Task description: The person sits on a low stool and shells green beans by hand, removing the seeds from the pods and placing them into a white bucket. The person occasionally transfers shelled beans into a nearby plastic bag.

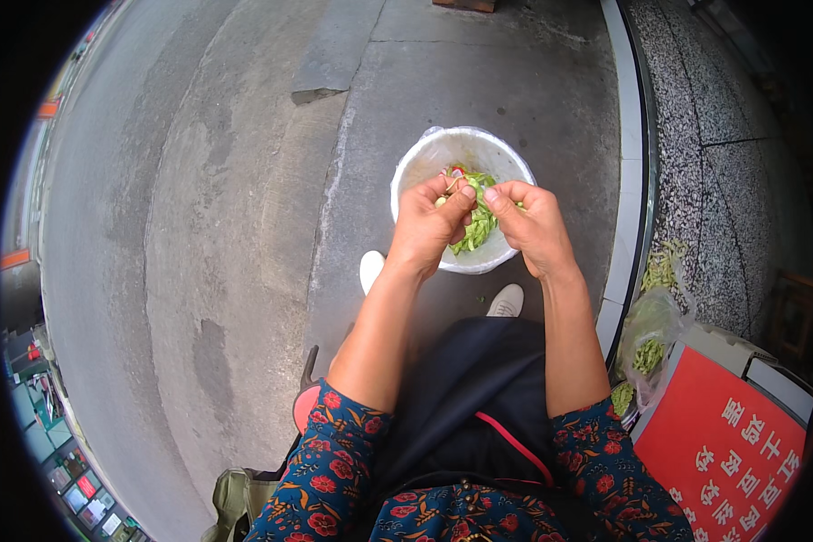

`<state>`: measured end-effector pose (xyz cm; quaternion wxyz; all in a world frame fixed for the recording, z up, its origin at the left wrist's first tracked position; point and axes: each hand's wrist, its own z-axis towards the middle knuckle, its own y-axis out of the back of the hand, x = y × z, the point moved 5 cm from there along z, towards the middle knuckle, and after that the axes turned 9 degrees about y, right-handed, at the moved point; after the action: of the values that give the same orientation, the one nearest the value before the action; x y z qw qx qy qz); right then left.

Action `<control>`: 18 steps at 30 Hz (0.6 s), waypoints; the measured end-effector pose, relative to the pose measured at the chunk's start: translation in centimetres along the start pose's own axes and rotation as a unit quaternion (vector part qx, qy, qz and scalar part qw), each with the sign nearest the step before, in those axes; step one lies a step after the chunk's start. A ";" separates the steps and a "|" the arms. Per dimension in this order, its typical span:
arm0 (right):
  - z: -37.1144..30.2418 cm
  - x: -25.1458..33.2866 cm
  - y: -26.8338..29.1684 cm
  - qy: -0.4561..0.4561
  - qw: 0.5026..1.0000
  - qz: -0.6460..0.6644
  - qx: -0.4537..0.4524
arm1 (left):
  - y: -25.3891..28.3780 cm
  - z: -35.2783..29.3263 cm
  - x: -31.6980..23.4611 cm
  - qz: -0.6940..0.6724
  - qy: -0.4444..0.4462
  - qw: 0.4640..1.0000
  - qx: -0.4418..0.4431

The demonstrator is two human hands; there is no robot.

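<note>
Both my hands are raised over a white bin [398, 185] lined with clear plastic. My left hand [425, 226] is closed, its thumb and forefinger pinching a small green pod [475, 187]. Something pale green also shows by its curled fingers. My right hand [537, 226] pinches at the same pod from the other side, thumb against the forefinger. The fingers hide part of the pod. Below them, in the bin, lies a heap of green pods [479, 230], with a bit of red near its far side.
To my right, a plastic bag of green pods [649, 348] and loose greens [662, 266] lie on a speckled ledge [696, 199]. A red printed board [696, 434] stands nearer. My white shoes [507, 301] flank the bin's near side. An olive bag [235, 497] sits at lower left.
</note>
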<state>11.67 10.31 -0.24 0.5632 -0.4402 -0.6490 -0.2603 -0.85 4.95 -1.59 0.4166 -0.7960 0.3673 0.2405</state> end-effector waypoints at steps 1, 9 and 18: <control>0.0 0.0 -0.2 0.006 1.000 0.006 0.003 | -0.1 0.0 0.0 0.003 -0.006 1.000 -0.005; 0.2 -1.4 -0.4 -0.042 0.996 0.081 0.026 | -0.1 0.2 0.3 0.028 -0.005 0.999 -0.015; 0.2 -1.4 -0.3 -0.051 0.995 0.075 0.052 | -0.1 -0.1 0.3 0.043 -0.002 0.999 -0.018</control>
<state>11.28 9.97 -1.63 0.5697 -0.4699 -0.6548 -0.1607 -0.56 4.80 -1.65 0.3920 -0.7864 0.3961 0.2665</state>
